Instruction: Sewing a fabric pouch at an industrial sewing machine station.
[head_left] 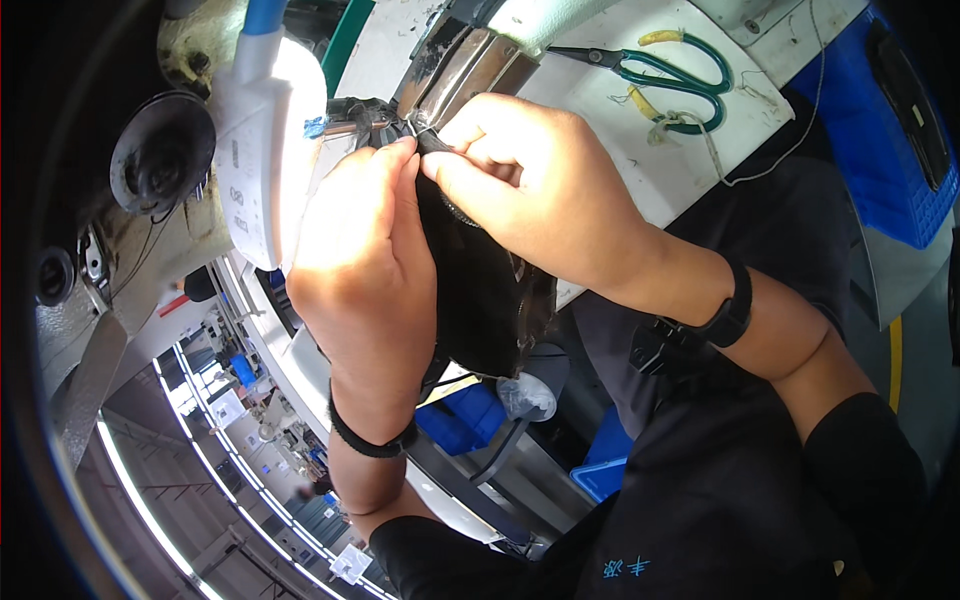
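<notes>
A piece of black fabric (475,300) hangs down between my hands, with what looks like a zipper-like edge along it. My left hand (365,225) pinches its upper edge, thumb and fingertips pressed together. Close beside it, my right hand (555,185) grips the same edge between thumb and curled fingers. The fingertips of both nearly meet, just in front of a shiny metal part (480,75) of what looks like a sewing machine. Exactly how the cloth lies under the fingertips is hidden. Green-handled scissors (675,80) lie on the white tabletop to the right.
A white lamp-like fitting (255,160) and a black disc (162,152) stand close on the left. Blue bins are at the right (880,140) and below the table (460,415). A loose thread (770,170) trails over the table's right edge.
</notes>
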